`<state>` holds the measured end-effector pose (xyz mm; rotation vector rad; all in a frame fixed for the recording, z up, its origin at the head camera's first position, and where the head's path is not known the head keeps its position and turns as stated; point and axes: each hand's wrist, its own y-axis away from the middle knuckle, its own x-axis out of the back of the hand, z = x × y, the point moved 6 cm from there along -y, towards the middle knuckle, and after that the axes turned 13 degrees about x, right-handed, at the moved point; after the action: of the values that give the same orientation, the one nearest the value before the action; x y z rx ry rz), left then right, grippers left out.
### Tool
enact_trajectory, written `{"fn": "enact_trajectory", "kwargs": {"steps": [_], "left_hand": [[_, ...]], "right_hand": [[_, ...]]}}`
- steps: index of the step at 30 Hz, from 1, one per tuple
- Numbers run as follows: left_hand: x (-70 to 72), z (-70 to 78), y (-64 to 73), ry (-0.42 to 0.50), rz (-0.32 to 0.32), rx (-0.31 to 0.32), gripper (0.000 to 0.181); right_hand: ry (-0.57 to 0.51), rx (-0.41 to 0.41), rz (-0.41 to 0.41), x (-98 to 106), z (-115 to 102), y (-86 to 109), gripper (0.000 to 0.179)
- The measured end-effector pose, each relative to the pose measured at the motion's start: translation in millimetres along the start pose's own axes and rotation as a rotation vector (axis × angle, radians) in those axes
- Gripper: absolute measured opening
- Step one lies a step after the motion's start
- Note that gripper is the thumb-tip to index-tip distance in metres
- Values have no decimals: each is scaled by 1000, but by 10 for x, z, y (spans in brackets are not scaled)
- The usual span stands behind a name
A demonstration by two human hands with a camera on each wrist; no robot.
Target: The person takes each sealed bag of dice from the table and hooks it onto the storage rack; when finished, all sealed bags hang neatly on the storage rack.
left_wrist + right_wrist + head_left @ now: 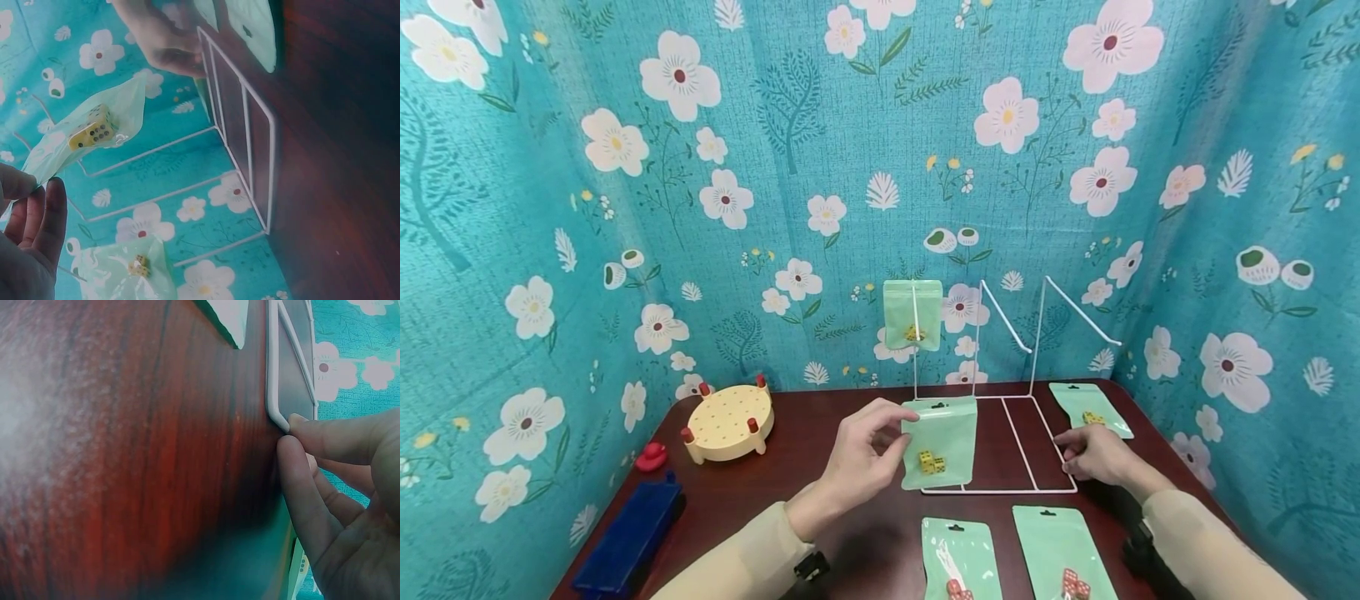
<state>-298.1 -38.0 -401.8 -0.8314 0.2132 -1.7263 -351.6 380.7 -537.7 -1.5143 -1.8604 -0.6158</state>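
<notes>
In the head view my left hand [867,454] pinches the left edge of a light green zip bag [951,429] between thumb and fingers. Yellow dice [929,462] lie in its lower part, seen close up as dice [94,130] in the left wrist view. The bag is held upright in front of a white wire display rack [1000,492]. My right hand [1101,457] pinches the rack's base wire near its front right corner, thumb and index finger around the wire [275,412] in the right wrist view. Another green bag [897,308] with yellow dice hangs on the rack's left prong.
A third bag with yellow dice [1078,398] lies right of the rack. Two bags with red dice [973,542] [1052,533] lie in front. On the left are a cream pegged round stand [730,421], a red rubber duck [651,456] and a blue toy vehicle [628,533].
</notes>
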Motion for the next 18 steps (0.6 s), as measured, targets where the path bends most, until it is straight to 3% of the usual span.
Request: {"fn": "enact_trajectory", "kwargs": {"steps": [18], "left_hand": [[-299, 330, -225, 38, -51, -55, 31]], "right_hand": [[12, 14, -8, 3, 29, 1, 47]]}}
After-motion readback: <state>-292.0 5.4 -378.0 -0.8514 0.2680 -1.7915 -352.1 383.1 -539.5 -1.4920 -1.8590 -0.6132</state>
